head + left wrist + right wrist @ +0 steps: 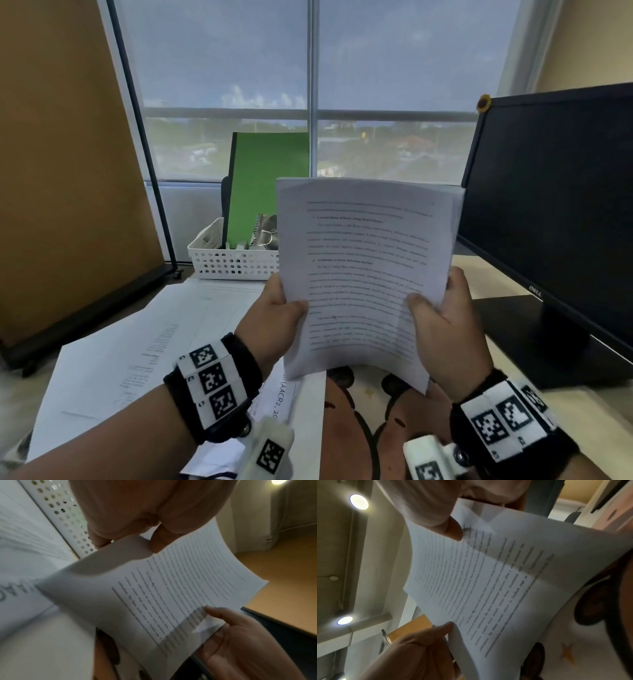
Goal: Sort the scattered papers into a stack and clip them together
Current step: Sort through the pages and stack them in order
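A thin stack of printed white papers point(363, 267) stands nearly upright above the desk, bowed a little, text facing me. My left hand point(277, 318) grips its left edge, thumb on the front page. My right hand point(442, 318) grips the right edge the same way. In the left wrist view the papers point(171, 595) run between my left hand point(137, 524) at the top and my right hand point(240, 635) below. The right wrist view shows the stack point(496, 581) pinched by my right hand point(436, 511), with my left hand point(423, 645) underneath. No clip is visible.
More printed sheets point(144, 346) lie spread on the desk at left. A white perforated basket point(229, 262) holds a green folder point(270, 178) behind them. A black monitor point(555, 205) stands at right. A cartoon-print desk mat point(363, 431) lies beneath the hands.
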`<state>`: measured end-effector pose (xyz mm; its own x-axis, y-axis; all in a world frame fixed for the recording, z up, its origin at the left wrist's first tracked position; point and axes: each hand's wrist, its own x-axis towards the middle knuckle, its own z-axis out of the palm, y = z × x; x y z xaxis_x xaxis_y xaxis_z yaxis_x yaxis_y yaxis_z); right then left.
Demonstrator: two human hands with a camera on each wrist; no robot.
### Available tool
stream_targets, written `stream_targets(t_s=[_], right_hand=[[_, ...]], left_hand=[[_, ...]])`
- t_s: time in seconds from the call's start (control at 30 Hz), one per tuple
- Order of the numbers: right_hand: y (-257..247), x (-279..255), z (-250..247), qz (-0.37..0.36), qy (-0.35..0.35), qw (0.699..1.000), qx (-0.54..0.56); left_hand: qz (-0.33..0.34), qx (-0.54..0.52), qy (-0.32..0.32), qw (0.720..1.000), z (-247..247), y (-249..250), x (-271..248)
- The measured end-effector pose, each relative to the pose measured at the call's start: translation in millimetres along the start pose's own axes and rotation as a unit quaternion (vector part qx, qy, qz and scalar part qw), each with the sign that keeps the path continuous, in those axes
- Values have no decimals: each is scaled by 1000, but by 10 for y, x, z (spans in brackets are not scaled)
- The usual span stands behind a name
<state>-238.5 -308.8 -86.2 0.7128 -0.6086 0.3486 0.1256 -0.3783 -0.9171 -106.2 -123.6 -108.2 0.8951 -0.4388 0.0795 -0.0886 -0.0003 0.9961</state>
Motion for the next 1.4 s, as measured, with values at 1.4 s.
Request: stream_targets(t_s=[1.4], right_hand=[[220, 318, -230, 24, -61, 997, 33]], left_hand=[[-2, 51, -68, 996, -152, -19, 94]])
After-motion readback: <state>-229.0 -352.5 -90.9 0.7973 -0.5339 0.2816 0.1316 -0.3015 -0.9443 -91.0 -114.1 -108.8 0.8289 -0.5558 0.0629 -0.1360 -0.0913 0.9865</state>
